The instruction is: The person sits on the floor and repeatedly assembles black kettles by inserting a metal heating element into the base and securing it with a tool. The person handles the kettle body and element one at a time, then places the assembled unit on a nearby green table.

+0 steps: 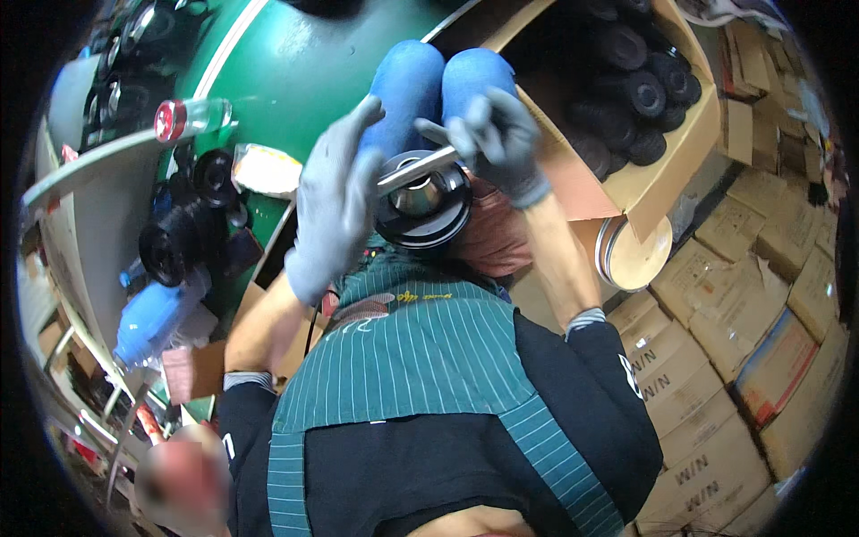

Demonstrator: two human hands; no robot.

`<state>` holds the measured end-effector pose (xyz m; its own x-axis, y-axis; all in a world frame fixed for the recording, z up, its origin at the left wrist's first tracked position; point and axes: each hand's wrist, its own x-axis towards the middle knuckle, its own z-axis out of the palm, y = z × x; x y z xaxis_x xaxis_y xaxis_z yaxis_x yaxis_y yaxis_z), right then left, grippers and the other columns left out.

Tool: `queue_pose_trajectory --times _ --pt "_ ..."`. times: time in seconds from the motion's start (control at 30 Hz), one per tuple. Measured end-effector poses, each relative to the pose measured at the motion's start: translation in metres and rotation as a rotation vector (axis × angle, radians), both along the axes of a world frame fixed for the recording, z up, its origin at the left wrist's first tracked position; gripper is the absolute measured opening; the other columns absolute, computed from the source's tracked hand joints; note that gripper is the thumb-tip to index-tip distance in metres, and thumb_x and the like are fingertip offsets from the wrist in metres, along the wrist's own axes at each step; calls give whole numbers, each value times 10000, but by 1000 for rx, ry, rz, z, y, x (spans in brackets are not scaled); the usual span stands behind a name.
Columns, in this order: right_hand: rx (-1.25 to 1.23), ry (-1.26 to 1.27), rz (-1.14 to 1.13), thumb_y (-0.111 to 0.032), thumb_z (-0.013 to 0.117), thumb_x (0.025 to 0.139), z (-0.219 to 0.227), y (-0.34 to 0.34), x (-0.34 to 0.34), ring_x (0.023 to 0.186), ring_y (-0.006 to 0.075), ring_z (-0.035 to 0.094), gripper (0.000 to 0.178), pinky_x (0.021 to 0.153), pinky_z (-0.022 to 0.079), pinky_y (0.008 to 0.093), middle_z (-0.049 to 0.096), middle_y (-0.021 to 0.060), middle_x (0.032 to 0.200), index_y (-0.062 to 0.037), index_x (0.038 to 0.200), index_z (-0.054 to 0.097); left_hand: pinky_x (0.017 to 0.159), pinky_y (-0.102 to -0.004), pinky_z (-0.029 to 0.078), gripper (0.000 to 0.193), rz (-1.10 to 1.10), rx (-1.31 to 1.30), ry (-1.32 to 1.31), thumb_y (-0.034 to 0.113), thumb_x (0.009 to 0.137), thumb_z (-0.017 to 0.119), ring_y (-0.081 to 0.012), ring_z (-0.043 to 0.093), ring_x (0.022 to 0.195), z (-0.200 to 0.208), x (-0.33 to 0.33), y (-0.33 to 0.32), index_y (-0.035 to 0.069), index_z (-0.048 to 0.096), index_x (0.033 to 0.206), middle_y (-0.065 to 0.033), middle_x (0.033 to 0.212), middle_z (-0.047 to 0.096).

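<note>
Low in my lap, between my two gloved hands, is a black round part with a shiny metal cup-shaped centre. Above it slants a narrow grey bar, its exact kind unclear. My right hand, in a grey glove, has its fingers bent around the bar's right end. At the other end, my left hand, gloved alike, has long straight fingers; its thumb side is beside the bar, and I cannot make out whether it touches.
On the right stands an open cardboard box of black round parts. Below it is a round tan lid-like piece, beside stacked cartons. To the left are a red-lidded clear jar, black parts and a person.
</note>
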<state>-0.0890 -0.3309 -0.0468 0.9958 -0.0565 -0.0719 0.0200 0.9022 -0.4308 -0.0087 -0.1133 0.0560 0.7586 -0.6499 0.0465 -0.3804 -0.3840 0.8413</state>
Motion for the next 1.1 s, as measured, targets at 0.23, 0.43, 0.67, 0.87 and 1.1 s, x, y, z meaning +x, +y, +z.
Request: queue_pose_trajectory --times 0.23,0.43,0.67,0.87,1.1 --pt "-1350 -686 242 -200 764 788 104 -4 -39 617 197 564 271 1039 538 477 516 -12 560 -147 550 648 1077 -407 536 747 -329 -261 858 598 1153 311 -245 741 1096 -75 72 -44 0 709 1357 -193 1184 779" --pt "-1696 -822 691 -392 706 884 128 52 -18 563 200 613 336 688 542 419 586 8 549 -170 640 642 1065 -335 533 627 -786 -227 1067 486 1166 393 -205 732 1062 -100 79 -125 -18 749 1278 -115 1140 785" --pt "-1308 -714 606 -327 613 941 115 82 42 594 300 687 310 613 562 445 671 103 655 -63 832 734 951 -356 581 568 -964 -429 1207 431 1165 453 -211 750 951 -116 45 -178 -37 774 1187 -143 1118 792" --pt "-30 -66 331 -718 317 1053 87 44 26 1192 350 674 876 1053 554 444 694 249 1283 21 1469 535 1034 -367 531 366 -297 -427 82 327 1109 566 -239 695 1157 -80 96 -107 76 692 1344 -146 1247 730" --pt "163 250 88 -834 196 1023 64 52 63 1633 428 207 1052 1317 121 601 318 319 1699 -62 1734 110 680 -399 584 264 -286 361 -94 302 1014 638 -342 740 749 97 61 6 100 773 1115 -142 892 740"
